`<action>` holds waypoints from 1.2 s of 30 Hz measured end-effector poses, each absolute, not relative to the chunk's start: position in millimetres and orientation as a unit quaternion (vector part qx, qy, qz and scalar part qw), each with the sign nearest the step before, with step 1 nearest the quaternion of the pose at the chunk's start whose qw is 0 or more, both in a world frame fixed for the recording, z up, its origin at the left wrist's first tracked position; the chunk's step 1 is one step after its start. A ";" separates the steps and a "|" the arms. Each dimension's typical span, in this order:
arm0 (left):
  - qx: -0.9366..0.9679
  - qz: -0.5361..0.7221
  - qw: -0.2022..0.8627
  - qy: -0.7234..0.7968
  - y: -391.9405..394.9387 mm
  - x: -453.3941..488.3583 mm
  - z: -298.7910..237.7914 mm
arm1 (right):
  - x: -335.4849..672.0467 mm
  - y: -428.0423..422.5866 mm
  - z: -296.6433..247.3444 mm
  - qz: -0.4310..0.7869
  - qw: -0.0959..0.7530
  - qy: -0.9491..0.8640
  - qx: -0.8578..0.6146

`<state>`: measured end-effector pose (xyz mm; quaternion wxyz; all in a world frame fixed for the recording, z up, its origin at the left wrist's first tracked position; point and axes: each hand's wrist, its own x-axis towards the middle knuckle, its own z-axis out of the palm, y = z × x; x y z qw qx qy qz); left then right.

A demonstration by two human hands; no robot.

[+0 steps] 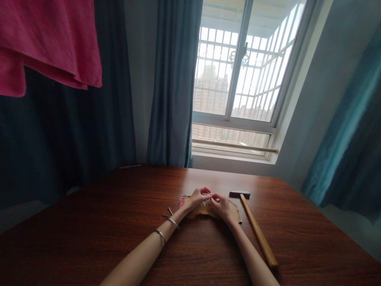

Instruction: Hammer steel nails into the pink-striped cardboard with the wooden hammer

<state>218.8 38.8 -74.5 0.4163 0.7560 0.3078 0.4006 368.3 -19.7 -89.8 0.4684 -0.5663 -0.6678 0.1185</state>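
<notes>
My left hand (198,197) and my right hand (222,205) meet over a small tan woven piece (205,209) lying on the wooden table (119,222). Both hands have their fingers curled and pinched together at a small spot between them; what they pinch is too small to make out. A pink edge of the piece (182,203) shows by my left wrist, which wears two thin bangles. A hammer (256,228) with a dark head and long wooden handle lies just right of my right hand.
A thin metal tool (168,213) lies on the table beside my left wrist. Behind the table are a barred window (238,79) and blue-grey curtains (171,87). A pink cloth (50,39) hangs at upper left.
</notes>
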 end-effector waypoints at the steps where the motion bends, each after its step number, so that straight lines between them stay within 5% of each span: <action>1: 0.763 0.395 0.408 0.309 38.8 218.7 -74.7 | 368.5 -19.8 -89.9 0.116 0.467 -0.670 -0.566; 20: 0.775 0.373 0.384 0.337 35.8 221.2 -74.7 | 403.9 -46.9 -56.2 0.066 0.407 -0.676 -0.611; 26: 0.762 0.374 0.404 0.342 38.0 221.8 -79.1 | 457.5 -94.7 -48.3 -0.079 0.246 -0.575 -0.776; 36: 0.765 0.380 0.403 0.330 38.8 221.7 -81.5 | 470.1 -132.1 -50.7 0.076 0.085 -0.532 -0.839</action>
